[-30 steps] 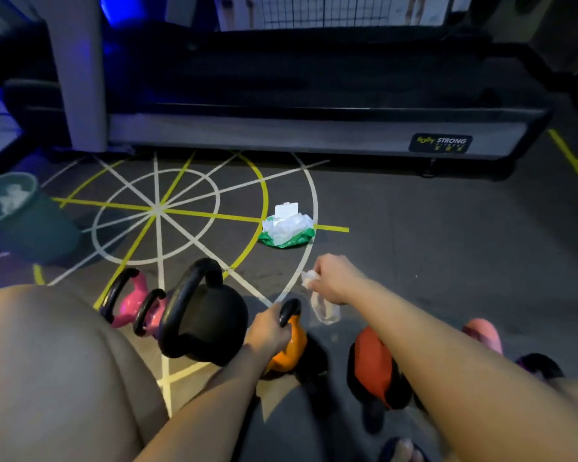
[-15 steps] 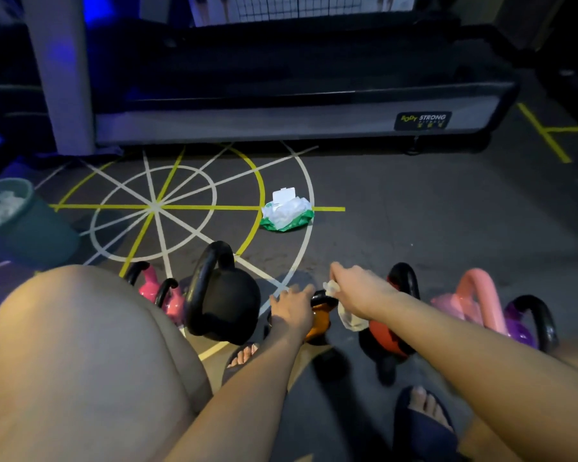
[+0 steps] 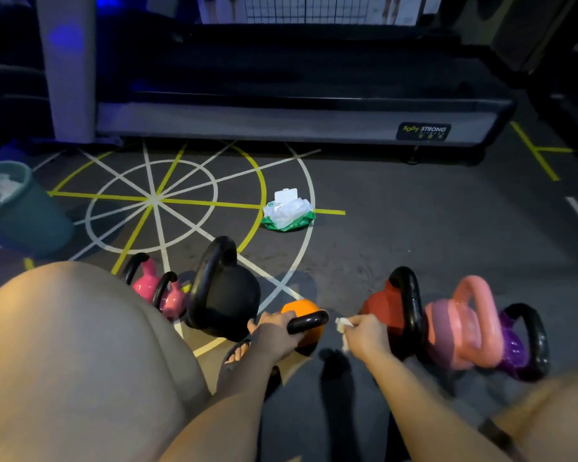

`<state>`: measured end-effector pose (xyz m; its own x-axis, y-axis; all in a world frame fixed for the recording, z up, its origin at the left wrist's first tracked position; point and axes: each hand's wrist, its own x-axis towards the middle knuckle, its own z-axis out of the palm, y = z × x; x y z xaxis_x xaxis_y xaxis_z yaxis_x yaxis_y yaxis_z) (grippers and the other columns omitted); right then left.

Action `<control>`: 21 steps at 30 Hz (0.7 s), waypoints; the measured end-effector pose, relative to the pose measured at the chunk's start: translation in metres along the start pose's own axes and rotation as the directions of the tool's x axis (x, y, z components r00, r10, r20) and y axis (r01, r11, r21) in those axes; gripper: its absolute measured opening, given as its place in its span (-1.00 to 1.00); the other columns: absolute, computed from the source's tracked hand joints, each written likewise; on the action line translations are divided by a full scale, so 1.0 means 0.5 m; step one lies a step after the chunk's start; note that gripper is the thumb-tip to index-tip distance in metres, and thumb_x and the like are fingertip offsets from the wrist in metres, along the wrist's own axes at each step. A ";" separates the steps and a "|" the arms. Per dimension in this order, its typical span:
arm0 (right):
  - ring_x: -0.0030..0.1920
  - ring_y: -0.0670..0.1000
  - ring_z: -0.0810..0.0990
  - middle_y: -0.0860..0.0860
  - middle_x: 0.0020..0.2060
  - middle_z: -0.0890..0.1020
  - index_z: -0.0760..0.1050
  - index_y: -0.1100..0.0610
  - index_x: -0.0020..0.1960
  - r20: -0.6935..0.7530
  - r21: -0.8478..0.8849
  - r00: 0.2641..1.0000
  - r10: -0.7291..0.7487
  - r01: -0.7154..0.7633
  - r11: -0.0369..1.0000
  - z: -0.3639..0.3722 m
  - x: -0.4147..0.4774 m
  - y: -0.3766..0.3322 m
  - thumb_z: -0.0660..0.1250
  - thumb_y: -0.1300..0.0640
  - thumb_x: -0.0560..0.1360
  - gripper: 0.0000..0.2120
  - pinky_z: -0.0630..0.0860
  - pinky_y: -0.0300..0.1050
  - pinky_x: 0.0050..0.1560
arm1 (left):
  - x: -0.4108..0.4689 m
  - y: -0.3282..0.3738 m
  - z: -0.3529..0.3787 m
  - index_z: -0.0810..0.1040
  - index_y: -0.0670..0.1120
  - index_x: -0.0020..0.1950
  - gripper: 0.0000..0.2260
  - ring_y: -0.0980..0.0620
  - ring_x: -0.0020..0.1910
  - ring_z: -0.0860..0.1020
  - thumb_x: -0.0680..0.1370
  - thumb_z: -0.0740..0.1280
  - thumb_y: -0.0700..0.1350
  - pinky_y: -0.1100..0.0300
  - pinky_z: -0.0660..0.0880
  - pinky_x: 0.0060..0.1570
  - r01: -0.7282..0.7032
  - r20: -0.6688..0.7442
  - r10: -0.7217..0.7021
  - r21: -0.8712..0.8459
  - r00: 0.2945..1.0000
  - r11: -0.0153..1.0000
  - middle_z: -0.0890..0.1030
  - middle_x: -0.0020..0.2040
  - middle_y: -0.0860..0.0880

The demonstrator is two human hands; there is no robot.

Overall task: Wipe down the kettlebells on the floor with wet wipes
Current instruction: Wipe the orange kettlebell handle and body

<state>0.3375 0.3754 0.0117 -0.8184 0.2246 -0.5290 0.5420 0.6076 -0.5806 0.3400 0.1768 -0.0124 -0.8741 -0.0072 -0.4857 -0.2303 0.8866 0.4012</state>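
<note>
A row of kettlebells stands on the dark floor in front of my knees. My left hand (image 3: 274, 335) grips the black handle of the small orange kettlebell (image 3: 301, 310), which is tipped toward me. Just right of that handle, my right hand (image 3: 367, 335) pinches a crumpled white wet wipe (image 3: 343, 325). A large black kettlebell (image 3: 226, 295) and two small pink kettlebells (image 3: 154, 288) sit to the left. To the right stand a red kettlebell (image 3: 382, 308), a pink kettlebell (image 3: 461, 328) and a purple kettlebell (image 3: 518, 345). An open green wipes pack (image 3: 287, 213) lies further out on the floor.
A teal bin (image 3: 17, 208) with used wipes stands at the left. A treadmill (image 3: 281, 118) blocks the far side. White and yellow lines mark the floor. My left knee fills the lower left and a sandalled foot (image 3: 237, 353) shows below the black kettlebell.
The view has shifted, bringing the kettlebells on the right into sight. My left hand has tipped the orange kettlebell toward me. My right hand, with the wipe, stays beside its handle.
</note>
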 end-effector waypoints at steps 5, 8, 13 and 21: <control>-0.28 -0.07 0.65 -0.02 -0.35 0.68 0.70 0.04 -0.21 -0.030 0.141 0.999 0.035 -0.031 0.990 0.022 0.010 -0.021 0.35 -0.12 0.54 -0.70 0.38 -0.38 -0.41 | -0.011 -0.012 -0.004 0.55 0.09 0.00 -0.85 -0.07 0.17 0.51 0.49 0.32 0.10 -0.12 0.25 0.33 0.023 0.020 -0.021 -0.060 1.000 0.998 0.60 -0.01 0.01; -0.27 -0.05 0.61 0.03 -0.24 0.70 0.72 0.02 -0.06 -0.065 0.217 0.996 0.060 -0.045 0.975 0.046 0.017 -0.031 0.35 -0.09 0.56 -0.76 0.47 -0.25 -0.25 | -0.017 -0.015 0.005 0.58 0.09 0.01 -0.85 -0.07 0.15 0.50 0.47 0.32 0.05 0.01 0.30 0.14 0.025 -0.007 -0.026 -0.078 1.000 0.997 0.61 0.00 0.02; 0.02 0.16 0.62 0.11 0.00 0.70 0.68 0.06 0.10 -0.092 0.268 0.988 0.124 -0.096 0.959 0.078 0.039 -0.057 0.29 -0.05 0.58 -0.73 0.55 -0.04 0.04 | -0.018 -0.027 0.011 0.56 0.07 -0.08 -0.91 -0.08 0.12 0.53 0.46 0.29 -0.01 0.02 0.35 0.08 0.001 -0.017 -0.002 -0.072 1.000 0.997 0.63 -0.03 0.03; 0.05 0.06 0.58 0.05 0.07 0.62 0.53 0.08 0.18 0.254 0.333 0.957 0.141 -0.223 0.916 0.120 0.062 -0.075 0.22 -0.26 0.58 -0.56 0.49 -0.07 0.02 | -0.001 -0.034 -0.006 0.60 0.09 -0.02 -0.82 -0.09 0.14 0.54 0.43 0.26 0.02 -0.12 0.32 0.31 0.048 0.048 -0.044 -0.079 0.998 0.996 0.64 -0.05 0.02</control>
<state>0.3035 0.3139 -0.0202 -0.6581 0.1074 -0.7452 0.7430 0.2527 -0.6197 0.3429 0.1603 -0.0168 -0.8414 -0.0241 -0.5398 -0.3051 0.8457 0.4379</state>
